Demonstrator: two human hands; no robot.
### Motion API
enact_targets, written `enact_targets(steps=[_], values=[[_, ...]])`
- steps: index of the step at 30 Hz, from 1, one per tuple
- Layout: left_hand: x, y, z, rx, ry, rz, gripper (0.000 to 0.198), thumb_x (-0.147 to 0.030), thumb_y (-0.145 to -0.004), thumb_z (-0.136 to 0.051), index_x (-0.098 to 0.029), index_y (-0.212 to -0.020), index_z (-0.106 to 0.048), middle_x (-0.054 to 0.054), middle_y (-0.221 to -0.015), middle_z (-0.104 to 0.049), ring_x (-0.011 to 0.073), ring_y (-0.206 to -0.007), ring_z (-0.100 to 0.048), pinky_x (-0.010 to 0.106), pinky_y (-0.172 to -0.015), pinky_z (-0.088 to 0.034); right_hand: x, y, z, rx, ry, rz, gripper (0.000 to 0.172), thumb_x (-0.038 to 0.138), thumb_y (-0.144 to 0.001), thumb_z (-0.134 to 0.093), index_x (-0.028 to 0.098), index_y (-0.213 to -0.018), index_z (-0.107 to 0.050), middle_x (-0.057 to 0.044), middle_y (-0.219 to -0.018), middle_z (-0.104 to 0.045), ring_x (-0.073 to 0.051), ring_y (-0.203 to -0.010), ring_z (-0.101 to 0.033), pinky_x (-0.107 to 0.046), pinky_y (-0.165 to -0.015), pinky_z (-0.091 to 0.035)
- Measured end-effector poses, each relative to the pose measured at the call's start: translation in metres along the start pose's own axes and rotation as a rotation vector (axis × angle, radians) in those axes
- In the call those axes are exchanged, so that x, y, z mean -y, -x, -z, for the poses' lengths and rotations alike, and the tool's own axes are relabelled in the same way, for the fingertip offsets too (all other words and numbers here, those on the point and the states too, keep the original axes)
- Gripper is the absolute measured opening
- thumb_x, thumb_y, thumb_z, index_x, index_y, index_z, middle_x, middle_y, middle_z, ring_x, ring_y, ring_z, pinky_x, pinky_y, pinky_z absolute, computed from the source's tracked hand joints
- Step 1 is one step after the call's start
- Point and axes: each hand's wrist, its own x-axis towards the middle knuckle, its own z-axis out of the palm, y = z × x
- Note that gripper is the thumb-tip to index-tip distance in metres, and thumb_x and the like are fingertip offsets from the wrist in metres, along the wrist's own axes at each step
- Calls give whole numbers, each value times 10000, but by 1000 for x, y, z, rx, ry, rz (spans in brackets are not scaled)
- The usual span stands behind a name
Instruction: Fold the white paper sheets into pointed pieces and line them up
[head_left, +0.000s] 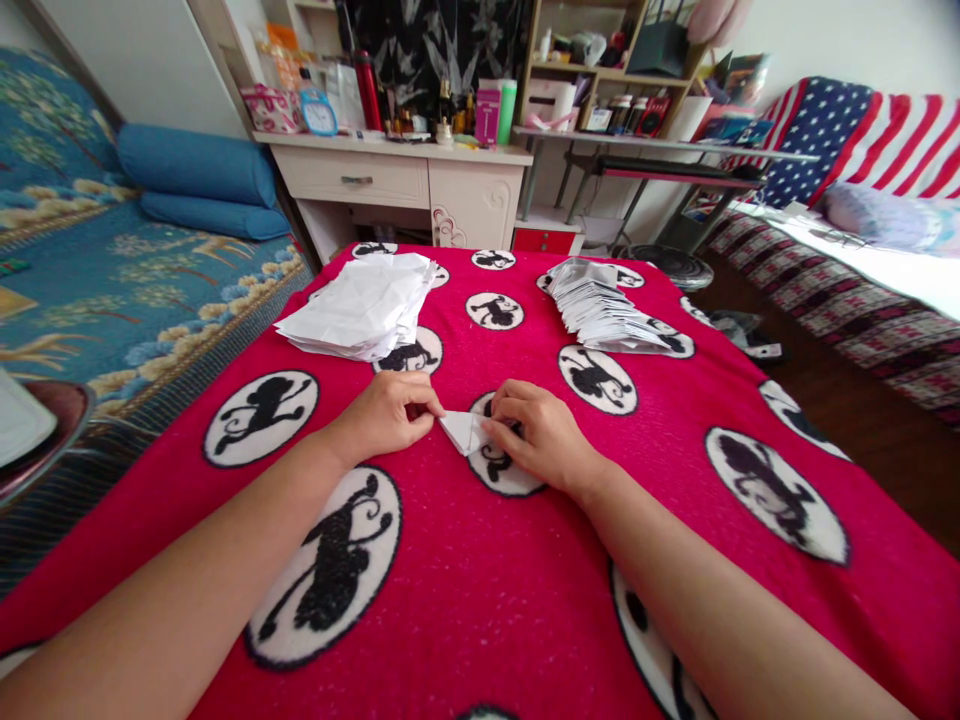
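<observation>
A small folded piece of white paper (460,430) is held low over the red patterned cloth, between my two hands. My left hand (397,412) pinches its left corner between thumb and fingers. On the other side, my right hand (536,432) grips the right end, its fingers hiding part of the paper. Beyond my left hand lies a pile of flat white sheets (360,300). Farther off to the right, a fanned row of folded white papers (600,305) rests on the cloth.
The red cloth (465,580) with black-and-white monkey prints covers the table. Behind it stand a white desk (360,180) with bottles and a clock (318,110), and a grey desk with shelves. A blue-covered couch (150,280) is at left, a bed (862,260) at right.
</observation>
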Motion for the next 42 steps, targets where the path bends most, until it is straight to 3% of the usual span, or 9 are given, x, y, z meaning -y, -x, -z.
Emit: enact_targets(steps=[6,11,15,18,24,29,35,39,42], values=[[-4,0,0,-34,-41,71,156,-66,-724,-568,-161,-739,-691,12,-687,-624,94,-584,-545,196,-545,-395,4,-4,-9,-52,85,-193,160,266,-761,-716,180,-855,-620,-47,-858,-648,-164,-780,-574,-265,-673,-374],[-4,1,-2,-59,-6,116,137,-81,-728,-580,-159,-740,-692,6,-674,-611,81,-546,-530,188,-524,-402,14,-11,-5,41,206,-339,278,329,-746,-728,190,-970,-640,-69,-828,-687,-198,-738,-600,-287,-609,-320],[-6,0,-3,-136,18,113,132,-87,-756,-575,-162,-742,-683,21,-719,-631,97,-595,-554,194,-526,-413,15,-10,-5,16,141,-401,160,332,-744,-715,214,-843,-672,-30,-700,-668,-168,-635,-573,-273,-562,-284],[-10,-3,-3,-234,43,105,125,-104,-784,-580,-173,-759,-682,41,-783,-660,131,-717,-605,225,-643,-473,11,-6,-11,-77,-32,-429,153,353,-765,-684,216,-710,-647,7,-610,-622,-126,-544,-518,-249,-523,-275],[-14,-5,-5,-376,419,343,104,-221,-826,-589,-161,-892,-641,62,-904,-662,165,-837,-639,234,-665,-519,9,-5,-22,-220,-290,-406,178,351,-807,-628,196,-722,-604,14,-609,-606,-111,-537,-508,-221,-495,-284],[-15,-8,-10,-277,675,528,313,-378,-784,-670,-133,-978,-656,43,-806,-685,137,-664,-627,218,-570,-508,12,-6,-21,-263,-314,-398,186,351,-808,-627,192,-716,-597,14,-593,-595,-109,-519,-490,-218,-486,-292],[-13,-8,-14,-262,632,561,265,-399,-785,-666,-135,-796,-682,2,-599,-641,114,-525,-571,209,-506,-469,10,-6,-24,-249,-323,-368,166,335,-809,-630,190,-735,-598,14,-606,-592,-113,-537,-496,-219,-499,-316],[-14,-8,-14,-337,609,508,243,-383,-764,-691,-141,-779,-684,13,-699,-677,118,-602,-585,209,-549,-464,12,-7,-24,-204,-396,-343,137,314,-809,-633,181,-783,-648,5,-639,-620,-116,-551,-512,-222,-507,-336],[-20,-9,-15,-298,685,529,289,-425,-787,-663,-138,-823,-676,20,-735,-681,119,-624,-589,203,-535,-447,17,-7,-20,-289,-450,-324,143,293,-809,-635,166,-747,-653,1,-631,-620,-116,-561,-519,-224,-525,-360]])
